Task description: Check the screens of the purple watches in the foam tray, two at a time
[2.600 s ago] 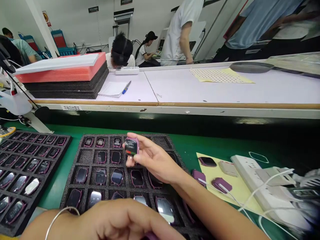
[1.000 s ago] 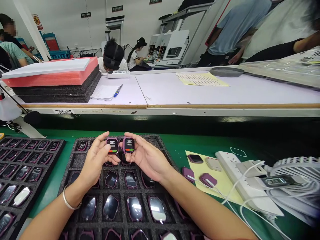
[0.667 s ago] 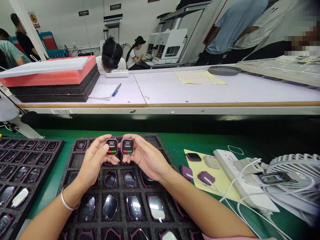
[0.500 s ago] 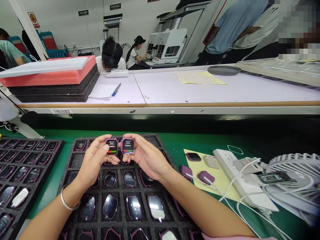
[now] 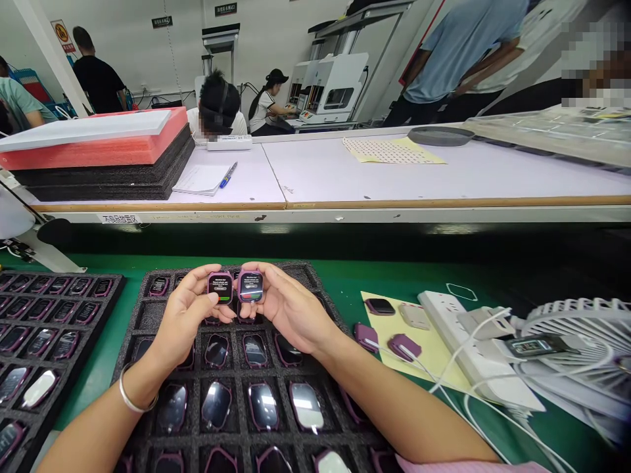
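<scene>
My left hand (image 5: 190, 315) is closed on a purple-framed smartwatch (image 5: 220, 288), its thumb at the lower left of the lit screen. Beside it, my right hand (image 5: 288, 305) grips a second purple smartwatch (image 5: 251, 287) by its edges. Both screens face me with white text and a coloured strip low down; the text is too small to read. The two watches are held side by side above a dark foam tray (image 5: 236, 378), where more purple watches lie in square pockets. My forearms hide parts of that tray.
Another foam tray of watches (image 5: 64, 328) lies at the left. On the right are a yellow sheet (image 5: 434, 364) with purple charging pieces, a white power strip (image 5: 446, 322), loose cables and a white fan (image 5: 586, 328). A raised shelf (image 5: 315, 184) runs behind. People sit and stand beyond.
My left thumb has shifted right, onto the lower part of the left watch's screen. The text on both screens differs. A person in black has appeared at the back left.
</scene>
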`<action>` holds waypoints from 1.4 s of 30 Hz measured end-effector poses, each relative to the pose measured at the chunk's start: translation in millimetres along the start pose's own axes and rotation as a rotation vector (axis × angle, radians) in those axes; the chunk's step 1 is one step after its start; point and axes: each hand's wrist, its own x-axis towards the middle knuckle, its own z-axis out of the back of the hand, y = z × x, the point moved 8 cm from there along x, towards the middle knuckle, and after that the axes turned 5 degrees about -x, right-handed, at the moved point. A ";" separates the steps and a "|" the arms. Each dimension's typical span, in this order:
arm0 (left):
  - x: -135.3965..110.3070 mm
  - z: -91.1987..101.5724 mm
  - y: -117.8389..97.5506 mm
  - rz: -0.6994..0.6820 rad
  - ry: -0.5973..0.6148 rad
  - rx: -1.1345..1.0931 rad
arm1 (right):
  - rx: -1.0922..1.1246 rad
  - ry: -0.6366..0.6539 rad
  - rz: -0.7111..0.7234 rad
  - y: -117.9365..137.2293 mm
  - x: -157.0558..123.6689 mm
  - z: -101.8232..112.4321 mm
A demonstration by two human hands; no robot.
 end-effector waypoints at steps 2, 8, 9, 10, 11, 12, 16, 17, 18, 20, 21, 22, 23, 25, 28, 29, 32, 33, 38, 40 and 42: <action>-0.2 -0.4 -0.5 -0.005 -0.004 0.027 | -0.003 -0.001 -0.001 -0.2 0.0 0.1; 0.2 -0.9 -1.2 -0.052 -0.009 0.097 | -0.006 0.005 -0.003 -0.6 -1.1 -0.4; 0.2 -1.0 -1.2 -0.059 -0.006 0.109 | -0.007 0.005 -0.002 -0.8 -1.1 -0.4; 0.2 -1.0 -1.2 -0.066 -0.002 0.120 | -0.008 0.005 -0.002 -1.0 -1.0 -0.3; 0.0 -1.1 -1.4 -0.072 0.002 0.129 | -0.008 0.004 -0.001 -1.3 -1.0 -0.2; -0.1 -1.0 -1.7 -0.078 0.003 0.137 | -0.008 0.003 -0.003 -1.6 -1.0 -0.2; -0.5 -0.6 -3.3 -0.087 -0.003 0.160 | -0.025 0.015 -0.020 -2.3 -2.0 -1.6; -0.5 -0.7 -3.6 -0.087 -0.006 0.164 | -0.038 0.022 -0.020 -1.9 -2.5 -2.3; -0.3 -0.7 -3.9 -0.086 -0.009 0.168 | -0.053 0.027 -0.016 -1.2 -2.9 -2.8; 0.0 -0.6 -4.5 -0.086 -0.019 0.176 | -0.080 0.039 -0.001 0.4 -3.8 -4.1; 0.2 -0.6 -4.8 -0.088 -0.024 0.179 | -0.089 0.045 0.007 1.0 -4.0 -4.7; 0.3 -0.6 -5.2 -0.090 -0.029 0.182 | -0.094 0.050 0.015 1.5 -4.2 -5.3; 0.4 -0.7 -5.6 -0.094 -0.031 0.183 | -0.097 0.054 0.022 1.8 -4.3 -5.8; 0.4 -1.0 -6.0 -0.099 -0.034 0.183 | -0.104 0.058 0.031 2.1 -4.4 -6.3; 0.2 -1.6 -6.3 -0.100 -0.035 0.185 | -0.112 0.057 0.038 2.4 -4.6 -6.4; 0.1 -1.7 -6.4 -0.099 -0.035 0.187 | -0.114 0.055 0.038 2.5 -4.7 -6.2; -0.3 -2.4 -6.9 -0.092 -0.034 0.192 | -0.116 0.052 0.039 3.0 -5.1 -6.0; -0.5 -2.6 -7.2 -0.093 -0.032 0.191 | -0.118 0.053 0.040 3.1 -5.2 -6.0; -1.3 -3.3 -8.0 -0.095 -0.024 0.193 | -0.125 0.060 0.051 4.2 -5.7 -6.4; -1.2 -3.1 -7.3 -0.093 -0.026 0.195 | -0.123 0.063 0.051 4.3 -5.9 -6.7; -0.8 -2.6 -6.7 -0.097 -0.031 0.193 | -0.125 0.066 0.051 4.0 -6.0 -6.9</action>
